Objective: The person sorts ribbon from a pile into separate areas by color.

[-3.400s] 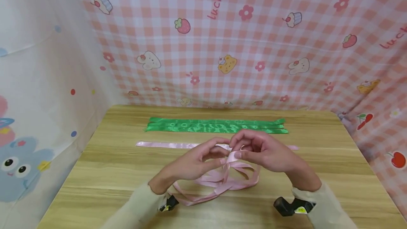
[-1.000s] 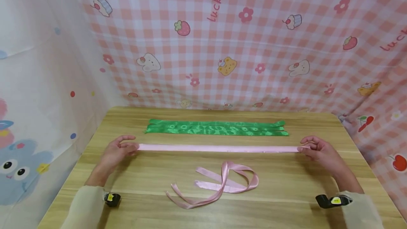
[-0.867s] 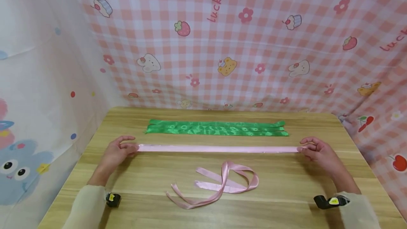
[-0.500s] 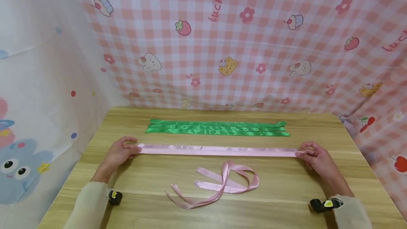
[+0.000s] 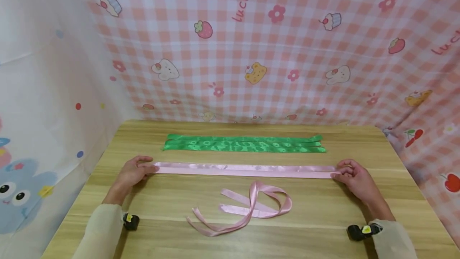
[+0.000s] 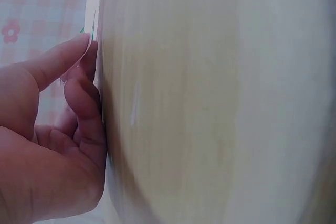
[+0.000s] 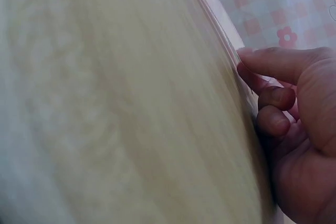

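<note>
A pink satin ribbon (image 5: 248, 173) is stretched straight from side to side in the head view. My left hand (image 5: 133, 173) pinches its left end between thumb and fingers, and my right hand (image 5: 359, 179) pinches the right end. Directly behind it, along its far edge, lies another pink ribbon (image 5: 223, 167), shinier and parallel. Both wrist views have the hands low against the wooden table, the left thumb (image 6: 58, 61) and right thumb (image 7: 278, 62) pressing toward the fingers at the ribbon ends. Whether the held ribbon rests fully on the table I cannot tell.
Several green ribbons (image 5: 244, 144) lie side by side farther back. Loose pink ribbons (image 5: 253, 203) curl in a tangle nearer the front. The wooden table (image 5: 172, 191) ends at a checked cloth (image 5: 230, 59) behind. A small black camera sits on each wrist.
From the tangle in the middle, my hands have spread apart with one pink ribbon pulled straight. It has since moved slightly nearer me, uncovering the shiny ribbon behind it. The green ribbons stay put.
</note>
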The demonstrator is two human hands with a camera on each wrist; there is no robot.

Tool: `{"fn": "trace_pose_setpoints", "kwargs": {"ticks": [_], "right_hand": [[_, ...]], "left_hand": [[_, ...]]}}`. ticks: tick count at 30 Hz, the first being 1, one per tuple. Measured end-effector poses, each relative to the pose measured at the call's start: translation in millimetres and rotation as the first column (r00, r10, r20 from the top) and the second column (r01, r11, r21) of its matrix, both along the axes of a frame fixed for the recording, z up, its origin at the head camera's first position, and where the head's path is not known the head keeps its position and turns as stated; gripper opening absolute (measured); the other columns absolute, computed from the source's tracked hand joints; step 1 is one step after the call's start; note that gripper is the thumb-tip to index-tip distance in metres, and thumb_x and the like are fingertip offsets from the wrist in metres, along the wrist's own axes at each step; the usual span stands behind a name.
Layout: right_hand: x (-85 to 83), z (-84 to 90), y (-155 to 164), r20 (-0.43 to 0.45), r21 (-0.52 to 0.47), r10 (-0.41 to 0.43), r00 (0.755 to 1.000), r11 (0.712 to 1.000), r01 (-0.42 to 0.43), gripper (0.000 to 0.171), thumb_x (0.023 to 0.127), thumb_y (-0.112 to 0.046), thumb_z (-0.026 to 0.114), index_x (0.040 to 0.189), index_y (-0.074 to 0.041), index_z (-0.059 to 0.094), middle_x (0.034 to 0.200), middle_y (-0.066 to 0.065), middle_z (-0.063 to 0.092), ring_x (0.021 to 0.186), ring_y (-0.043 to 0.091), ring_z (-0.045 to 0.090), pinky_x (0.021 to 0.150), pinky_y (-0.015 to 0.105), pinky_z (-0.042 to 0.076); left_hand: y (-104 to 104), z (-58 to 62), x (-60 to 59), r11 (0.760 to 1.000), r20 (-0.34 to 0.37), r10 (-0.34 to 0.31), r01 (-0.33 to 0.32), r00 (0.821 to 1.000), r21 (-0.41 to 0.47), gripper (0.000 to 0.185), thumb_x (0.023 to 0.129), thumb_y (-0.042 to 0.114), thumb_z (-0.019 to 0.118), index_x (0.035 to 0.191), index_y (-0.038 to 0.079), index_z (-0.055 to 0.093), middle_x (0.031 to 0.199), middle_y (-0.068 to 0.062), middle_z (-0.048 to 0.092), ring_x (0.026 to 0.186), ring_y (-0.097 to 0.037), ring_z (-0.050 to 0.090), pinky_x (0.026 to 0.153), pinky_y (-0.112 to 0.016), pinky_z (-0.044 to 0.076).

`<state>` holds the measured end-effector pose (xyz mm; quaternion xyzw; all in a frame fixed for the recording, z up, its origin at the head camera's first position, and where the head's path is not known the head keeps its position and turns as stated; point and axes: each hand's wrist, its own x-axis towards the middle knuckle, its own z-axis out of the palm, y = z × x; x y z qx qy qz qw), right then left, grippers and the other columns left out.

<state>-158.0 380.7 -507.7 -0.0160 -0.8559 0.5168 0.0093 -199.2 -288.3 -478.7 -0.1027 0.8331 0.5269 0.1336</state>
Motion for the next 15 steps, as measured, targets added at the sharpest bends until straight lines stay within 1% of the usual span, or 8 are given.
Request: {"fn": "trace_pose_setpoints", "kwargs": {"ticks": [3,7,15], "right_hand": [[-0.2,-1.3,-0.4,-0.024,0.014,-0.012,1.000,1.000,0.012,0.034,0.090,-0.002,0.071,0.114,0.006,0.048,0.074,-0.015,0.064,0.059,0.000,0.047,0.048,0.021,0.037],[-0.6,-1.1,-1.0,-0.037,0.016,-0.028,0.999,0.999,0.029,0.034,0.089,-0.001,0.072,0.114,0.007,0.050,0.073,-0.016,0.062,0.058,-0.001,0.045,0.047,0.020,0.036],[1.1,-0.6,-3.4,-0.048,0.015,-0.032,0.998,0.999,0.032,0.035,0.088,-0.001,0.073,0.113,0.006,0.050,0.073,-0.017,0.062,0.058,-0.001,0.045,0.048,0.020,0.037]], "left_hand": [[0.4,1.5,0.1,1.000,0.004,0.007,-0.007,1.000,-0.009,0.063,0.091,0.022,0.074,0.138,-0.005,0.043,0.089,0.011,0.069,0.072,-0.005,0.057,0.064,-0.023,0.048],[0.1,2.1,-0.6,1.000,0.012,0.026,-0.025,1.000,-0.018,0.065,0.090,0.025,0.075,0.138,-0.004,0.043,0.087,0.013,0.067,0.074,-0.005,0.058,0.066,-0.024,0.049],[0.4,0.1,-1.0,0.999,0.019,0.048,-0.047,0.999,-0.011,0.064,0.088,0.026,0.077,0.136,-0.002,0.044,0.086,0.014,0.066,0.073,-0.006,0.057,0.065,-0.024,0.048]]}}
